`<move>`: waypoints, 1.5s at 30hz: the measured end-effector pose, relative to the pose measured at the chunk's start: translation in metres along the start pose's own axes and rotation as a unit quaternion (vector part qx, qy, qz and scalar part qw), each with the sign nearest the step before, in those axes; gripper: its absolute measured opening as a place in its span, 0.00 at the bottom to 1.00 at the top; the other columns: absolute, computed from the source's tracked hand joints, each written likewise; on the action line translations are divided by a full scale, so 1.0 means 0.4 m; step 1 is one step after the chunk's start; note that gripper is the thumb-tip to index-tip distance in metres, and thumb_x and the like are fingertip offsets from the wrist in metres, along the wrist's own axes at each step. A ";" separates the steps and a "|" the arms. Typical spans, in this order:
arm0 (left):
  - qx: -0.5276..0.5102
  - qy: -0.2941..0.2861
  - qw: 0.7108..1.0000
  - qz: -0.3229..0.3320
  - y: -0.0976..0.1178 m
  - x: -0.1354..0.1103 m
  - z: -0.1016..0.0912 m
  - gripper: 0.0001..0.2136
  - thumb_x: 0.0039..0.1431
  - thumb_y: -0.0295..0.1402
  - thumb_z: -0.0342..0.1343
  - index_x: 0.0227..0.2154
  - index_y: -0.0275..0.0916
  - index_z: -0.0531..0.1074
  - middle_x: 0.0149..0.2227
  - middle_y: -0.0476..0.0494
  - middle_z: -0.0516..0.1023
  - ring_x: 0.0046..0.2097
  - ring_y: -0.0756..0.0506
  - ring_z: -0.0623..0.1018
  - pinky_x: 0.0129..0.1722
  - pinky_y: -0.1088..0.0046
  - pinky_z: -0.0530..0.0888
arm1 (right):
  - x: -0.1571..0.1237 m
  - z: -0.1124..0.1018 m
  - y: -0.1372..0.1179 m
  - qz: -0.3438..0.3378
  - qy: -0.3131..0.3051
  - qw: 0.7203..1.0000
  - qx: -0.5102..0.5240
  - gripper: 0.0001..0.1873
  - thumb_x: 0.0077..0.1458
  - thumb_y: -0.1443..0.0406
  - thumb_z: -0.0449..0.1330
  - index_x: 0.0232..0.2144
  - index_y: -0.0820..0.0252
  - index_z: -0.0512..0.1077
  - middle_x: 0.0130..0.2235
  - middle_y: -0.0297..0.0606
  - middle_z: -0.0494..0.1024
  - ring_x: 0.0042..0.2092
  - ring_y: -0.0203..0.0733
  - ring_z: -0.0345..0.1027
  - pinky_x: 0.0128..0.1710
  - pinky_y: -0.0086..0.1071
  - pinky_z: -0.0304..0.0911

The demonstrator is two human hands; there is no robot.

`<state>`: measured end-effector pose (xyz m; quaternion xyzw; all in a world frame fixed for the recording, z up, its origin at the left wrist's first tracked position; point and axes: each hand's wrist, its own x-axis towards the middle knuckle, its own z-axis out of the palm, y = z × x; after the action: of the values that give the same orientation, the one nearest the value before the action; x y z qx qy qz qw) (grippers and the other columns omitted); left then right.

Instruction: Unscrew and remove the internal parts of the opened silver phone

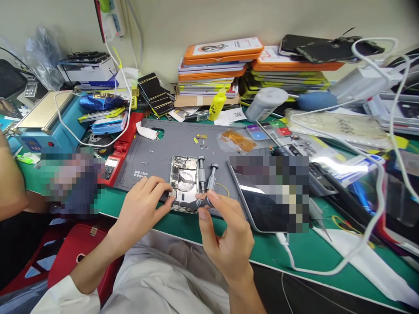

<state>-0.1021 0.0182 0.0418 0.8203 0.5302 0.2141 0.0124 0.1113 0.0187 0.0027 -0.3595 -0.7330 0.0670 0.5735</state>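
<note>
An opened smartphone (pixel 187 181) lies on the grey work mat (pixel 153 148), its inner boards and a round coil showing. My left hand (pixel 145 198) is at the phone's lower left edge, thumb and fingertips closed on it. Between the thumb and fingers of my right hand (pixel 227 231) is a dark, ridged screwdriver (pixel 203 202), held over the phone's lower right corner. Its tip is hard to make out. Two grey screwdrivers, one farther left (pixel 201 170) and one farther right (pixel 212 176), stand or lie just right of the phone.
A tablet (pixel 262 209), partly blurred out, lies on the right. Small metal parts (pixel 203 144) are scattered on the mat. Stacked orange boxes (pixel 222 50), a yellow bottle (pixel 218 104) and a white cable (pixel 340 266) surround the work. Another person's arm (pixel 11 179) is at left.
</note>
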 end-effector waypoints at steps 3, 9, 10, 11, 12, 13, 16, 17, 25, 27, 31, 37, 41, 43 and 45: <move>0.012 -0.010 1.000 -0.001 0.003 0.004 0.001 0.04 0.77 0.32 0.62 0.49 0.41 0.74 0.48 0.44 0.83 0.46 0.41 0.81 0.48 0.61 0.78 | -0.003 0.000 0.001 0.007 -0.002 1.000 0.001 0.34 0.70 0.75 0.63 0.73 0.53 0.65 0.50 0.43 0.87 0.49 0.46 0.84 0.46 0.42 0.86; 0.010 -0.044 0.999 -0.008 0.006 0.011 -0.013 0.06 0.76 0.33 0.63 0.50 0.41 0.75 0.50 0.45 0.82 0.48 0.40 0.81 0.48 0.60 0.78 | -0.009 0.001 0.002 0.015 -0.002 1.000 0.003 0.39 0.69 0.76 0.64 0.76 0.52 0.62 0.52 0.44 0.87 0.51 0.46 0.84 0.48 0.42 0.86; 0.004 -0.049 0.999 -0.010 0.005 0.011 -0.015 0.06 0.76 0.33 0.63 0.50 0.41 0.74 0.50 0.45 0.82 0.48 0.39 0.81 0.49 0.59 0.78 | -0.011 0.001 0.003 0.018 -0.003 1.000 0.003 0.39 0.68 0.77 0.64 0.76 0.52 0.62 0.53 0.45 0.86 0.52 0.46 0.83 0.48 0.42 0.86; -0.002 -0.054 0.998 -0.013 0.004 0.010 -0.016 0.06 0.76 0.33 0.63 0.50 0.41 0.74 0.51 0.45 0.82 0.48 0.39 0.81 0.49 0.59 0.78 | -0.013 0.001 0.003 0.020 -0.003 1.000 0.004 0.40 0.68 0.77 0.64 0.76 0.52 0.62 0.53 0.45 0.86 0.52 0.46 0.83 0.49 0.42 0.86; -0.007 -0.058 0.998 -0.016 0.003 0.009 -0.017 0.06 0.76 0.33 0.63 0.51 0.41 0.74 0.51 0.45 0.82 0.49 0.39 0.81 0.50 0.58 0.78 | -0.016 0.002 0.004 0.020 -0.003 1.000 0.005 0.41 0.68 0.77 0.64 0.77 0.52 0.61 0.54 0.46 0.86 0.53 0.46 0.83 0.49 0.42 0.86; -0.011 -0.059 0.998 -0.020 0.002 0.008 -0.018 0.06 0.76 0.33 0.63 0.51 0.41 0.74 0.51 0.44 0.82 0.49 0.39 0.81 0.50 0.58 0.78 | -0.017 0.002 0.004 0.021 -0.003 1.000 0.007 0.41 0.68 0.77 0.64 0.77 0.52 0.61 0.54 0.46 0.86 0.53 0.46 0.83 0.50 0.42 0.86; -0.017 -0.051 0.998 -0.030 -0.001 0.004 -0.018 0.08 0.76 0.34 0.64 0.52 0.41 0.74 0.52 0.43 0.82 0.50 0.39 0.81 0.51 0.58 0.79 | -0.021 0.004 0.006 0.022 0.001 1.000 0.009 0.42 0.68 0.77 0.65 0.77 0.52 0.61 0.54 0.45 0.85 0.53 0.46 0.83 0.49 0.42 0.86; -0.017 -0.046 0.998 -0.027 -0.002 0.003 -0.017 0.08 0.76 0.35 0.64 0.52 0.40 0.74 0.52 0.43 0.83 0.50 0.39 0.82 0.51 0.58 0.79 | -0.021 0.004 0.006 0.025 0.001 1.000 0.007 0.42 0.68 0.77 0.65 0.77 0.51 0.61 0.54 0.45 0.85 0.52 0.46 0.83 0.48 0.43 0.86; -0.001 0.007 0.996 0.089 -0.020 -0.007 -0.015 0.09 0.82 0.35 0.55 0.49 0.38 0.78 0.50 0.44 0.86 0.44 0.44 0.82 0.47 0.63 0.80 | -0.018 0.003 0.006 0.030 0.001 1.000 -0.003 0.40 0.69 0.75 0.65 0.77 0.49 0.61 0.53 0.43 0.86 0.49 0.47 0.85 0.45 0.44 0.87; 0.006 0.019 0.995 0.099 -0.021 -0.013 -0.017 0.08 0.82 0.35 0.56 0.49 0.38 0.79 0.51 0.44 0.87 0.44 0.44 0.83 0.46 0.63 0.80 | -0.017 0.003 0.007 0.030 0.003 1.000 -0.005 0.40 0.69 0.75 0.65 0.76 0.50 0.61 0.52 0.44 0.86 0.49 0.47 0.86 0.45 0.43 0.87; 0.012 0.018 0.995 0.099 -0.019 -0.019 -0.019 0.08 0.81 0.36 0.58 0.49 0.37 0.79 0.51 0.43 0.87 0.45 0.43 0.83 0.46 0.62 0.82 | -0.019 0.004 0.010 0.027 0.004 1.000 -0.008 0.40 0.68 0.75 0.65 0.77 0.51 0.62 0.53 0.45 0.85 0.49 0.47 0.86 0.44 0.43 0.87; 0.032 0.023 0.990 0.135 -0.031 -0.015 -0.005 0.10 0.81 0.37 0.57 0.55 0.39 0.80 0.53 0.41 0.87 0.45 0.41 0.85 0.45 0.61 0.82 | -0.027 0.007 0.010 0.042 -0.003 0.999 0.002 0.42 0.67 0.74 0.68 0.76 0.49 0.60 0.55 0.44 0.85 0.50 0.48 0.87 0.45 0.44 0.88; 0.012 0.040 0.988 0.148 -0.042 -0.025 0.010 0.09 0.80 0.35 0.60 0.53 0.37 0.81 0.54 0.40 0.88 0.50 0.41 0.86 0.49 0.62 0.83 | -0.009 0.009 0.007 0.088 -0.004 0.995 0.055 0.35 0.69 0.74 0.65 0.73 0.48 0.64 0.48 0.39 0.85 0.46 0.47 0.87 0.47 0.48 0.88; 0.002 0.042 0.990 0.138 -0.043 -0.032 0.016 0.10 0.79 0.36 0.60 0.54 0.38 0.81 0.55 0.39 0.88 0.49 0.41 0.86 0.49 0.61 0.83 | -0.001 0.009 0.008 0.083 0.048 0.992 0.084 0.31 0.71 0.74 0.61 0.71 0.49 0.66 0.43 0.35 0.83 0.40 0.43 0.85 0.44 0.47 0.87; 0.000 0.043 0.991 0.126 -0.041 -0.037 0.020 0.11 0.79 0.38 0.60 0.54 0.38 0.81 0.56 0.38 0.88 0.48 0.41 0.85 0.49 0.60 0.83 | 0.000 0.008 0.010 0.068 0.092 0.991 0.064 0.26 0.72 0.72 0.59 0.68 0.51 0.68 0.39 0.32 0.78 0.34 0.39 0.80 0.37 0.40 0.84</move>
<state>-0.1184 0.0141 0.0256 0.8704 0.4231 0.2490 -0.0378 0.1102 0.0225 -0.0006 -0.3753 -0.6451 0.1191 0.6548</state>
